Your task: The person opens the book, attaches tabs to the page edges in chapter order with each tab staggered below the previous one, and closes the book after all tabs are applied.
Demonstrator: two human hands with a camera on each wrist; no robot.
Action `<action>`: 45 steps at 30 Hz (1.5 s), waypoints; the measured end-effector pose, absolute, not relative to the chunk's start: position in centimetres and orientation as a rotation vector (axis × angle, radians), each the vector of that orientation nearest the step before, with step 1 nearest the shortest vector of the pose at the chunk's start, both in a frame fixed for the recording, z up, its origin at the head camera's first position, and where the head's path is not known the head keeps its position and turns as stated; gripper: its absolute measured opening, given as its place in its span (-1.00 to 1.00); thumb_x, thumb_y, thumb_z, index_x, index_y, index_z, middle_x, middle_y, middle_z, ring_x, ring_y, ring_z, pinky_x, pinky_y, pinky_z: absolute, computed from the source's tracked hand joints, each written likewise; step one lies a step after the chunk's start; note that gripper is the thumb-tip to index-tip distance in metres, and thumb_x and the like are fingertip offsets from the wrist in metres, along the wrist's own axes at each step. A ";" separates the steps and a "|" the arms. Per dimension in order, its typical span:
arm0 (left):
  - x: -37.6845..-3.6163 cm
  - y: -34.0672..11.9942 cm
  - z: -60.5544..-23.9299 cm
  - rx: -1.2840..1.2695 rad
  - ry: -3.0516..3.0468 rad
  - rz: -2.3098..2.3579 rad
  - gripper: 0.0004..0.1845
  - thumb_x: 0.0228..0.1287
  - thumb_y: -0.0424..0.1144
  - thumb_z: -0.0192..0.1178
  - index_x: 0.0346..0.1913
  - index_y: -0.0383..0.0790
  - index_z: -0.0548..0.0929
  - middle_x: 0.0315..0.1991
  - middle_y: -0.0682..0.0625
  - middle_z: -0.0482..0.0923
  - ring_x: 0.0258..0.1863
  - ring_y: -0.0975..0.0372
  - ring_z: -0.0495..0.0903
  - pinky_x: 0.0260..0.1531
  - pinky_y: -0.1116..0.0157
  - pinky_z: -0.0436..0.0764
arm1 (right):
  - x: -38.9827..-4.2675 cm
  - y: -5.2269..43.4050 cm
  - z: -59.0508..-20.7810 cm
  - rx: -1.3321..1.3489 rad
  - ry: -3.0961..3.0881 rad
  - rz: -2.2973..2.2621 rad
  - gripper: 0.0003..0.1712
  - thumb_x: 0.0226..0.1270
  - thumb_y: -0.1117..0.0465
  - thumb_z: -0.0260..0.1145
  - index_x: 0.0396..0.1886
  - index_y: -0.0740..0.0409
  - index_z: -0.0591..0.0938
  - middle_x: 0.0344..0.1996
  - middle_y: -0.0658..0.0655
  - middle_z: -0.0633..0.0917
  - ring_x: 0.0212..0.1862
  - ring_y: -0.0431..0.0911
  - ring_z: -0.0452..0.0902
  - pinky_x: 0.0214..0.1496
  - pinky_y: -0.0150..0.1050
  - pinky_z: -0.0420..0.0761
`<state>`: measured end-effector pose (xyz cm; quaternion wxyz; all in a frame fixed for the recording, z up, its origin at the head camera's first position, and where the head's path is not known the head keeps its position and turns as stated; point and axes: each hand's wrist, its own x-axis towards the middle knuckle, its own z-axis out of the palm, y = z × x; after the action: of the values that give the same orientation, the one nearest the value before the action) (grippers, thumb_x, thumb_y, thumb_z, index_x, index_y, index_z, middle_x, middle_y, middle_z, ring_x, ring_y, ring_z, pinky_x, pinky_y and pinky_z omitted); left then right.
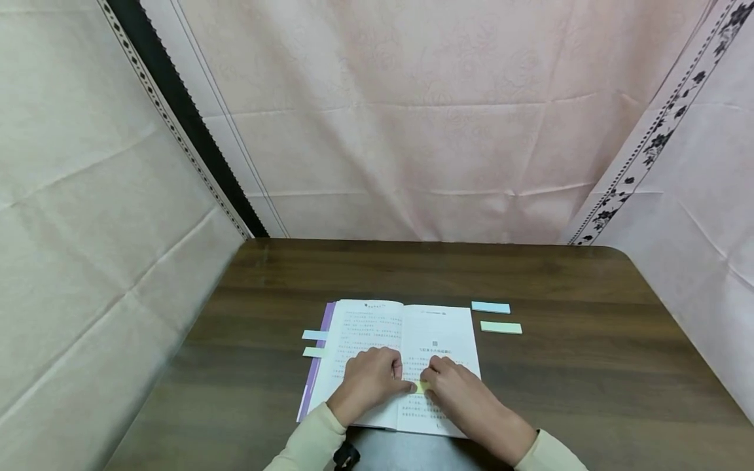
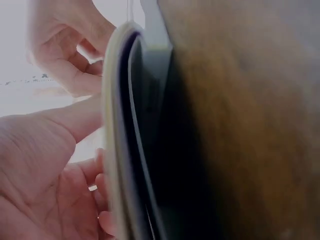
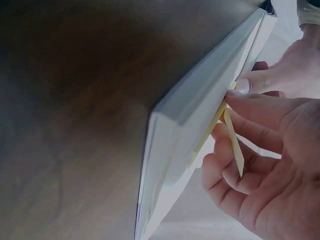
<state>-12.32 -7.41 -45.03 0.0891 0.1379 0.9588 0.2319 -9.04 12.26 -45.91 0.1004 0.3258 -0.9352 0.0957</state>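
An open book [image 1: 368, 327] with printed pages and a purple cover edge lies on the table. On its right page, between the two hands, is a yellow sticky-note pad [image 1: 421, 387]. My left hand [image 1: 371, 379] rests over the left page, its outstretched thumb pressing the pad's near end. My right hand [image 1: 462, 396] lies over the right page. In the right wrist view, its thumb and fingers pinch a yellow sticky note [image 3: 235, 145], angled up from the pad. Blue [image 1: 315, 335] and green sticky tabs [image 1: 313, 352] stick out from the book's left edge.
To the right of the book's top corner lie a blue sticky-note pad [image 1: 491, 307] and a green one [image 1: 501, 328]. The brown wooden table [image 1: 577, 366] is bordered by hanging pale cloth [image 1: 412, 131] at the back and sides.
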 end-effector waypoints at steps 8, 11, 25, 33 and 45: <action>-12.7 -6.6 -44.4 0.377 2.826 0.634 -0.50 0.00 0.06 0.66 -0.63 -0.01 0.48 -0.66 0.14 0.40 -0.63 0.23 0.36 -0.55 0.25 0.28 | -9.3 12.4 -45.0 0.559 -3.071 0.824 -0.77 0.19 0.28 0.61 -0.37 0.10 0.66 -0.51 -0.08 0.55 -0.48 -0.19 0.38 -0.49 -0.28 0.40; -12.6 -6.5 -44.3 0.368 2.815 0.626 -0.50 0.03 0.03 0.66 -0.63 -0.01 0.47 -0.67 0.14 0.40 -0.63 0.23 0.35 -0.55 0.25 0.28 | -9.7 12.5 -45.0 0.418 -3.121 1.016 -0.79 0.25 0.29 0.57 -0.43 0.07 0.66 -0.59 -0.10 0.56 -0.54 -0.20 0.33 -0.52 -0.31 0.31; -10.9 -5.8 -44.6 0.781 2.887 0.603 -0.79 0.10 -0.19 0.64 -0.20 -0.02 0.86 -0.37 0.22 0.63 -0.34 0.41 0.56 -0.38 0.38 0.55 | -10.0 12.6 -45.4 0.496 -3.100 0.961 -0.71 0.37 0.33 0.45 -0.52 -0.06 0.64 -0.61 -0.21 0.56 -0.54 -0.27 0.35 -0.53 -0.35 0.32; -10.7 -5.3 -44.5 0.830 2.944 0.480 -0.87 0.13 -0.21 0.61 -0.27 -0.02 0.86 -0.40 0.19 0.63 -0.40 0.34 0.62 -0.46 0.34 0.50 | -10.2 15.4 -45.0 0.603 -3.045 1.256 -0.81 0.43 0.27 0.44 -0.41 -0.02 0.67 -0.53 -0.16 0.61 -0.48 -0.30 0.44 -0.40 -0.35 0.47; -10.9 -5.3 -44.7 0.708 2.854 0.690 -0.86 0.14 -0.32 0.60 -0.24 -0.12 0.87 -0.40 0.15 0.63 -0.38 0.37 0.55 -0.39 0.34 0.53 | -13.0 23.7 -44.5 0.521 -3.294 1.444 -0.81 0.50 0.25 0.38 -0.39 0.14 0.69 -0.52 -0.04 0.55 -0.45 -0.14 0.35 -0.40 -0.32 0.32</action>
<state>-10.88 -5.33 -44.74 0.0604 0.2341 0.9431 0.2281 -12.99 23.66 -44.51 -0.2440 0.1390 -0.8791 0.3852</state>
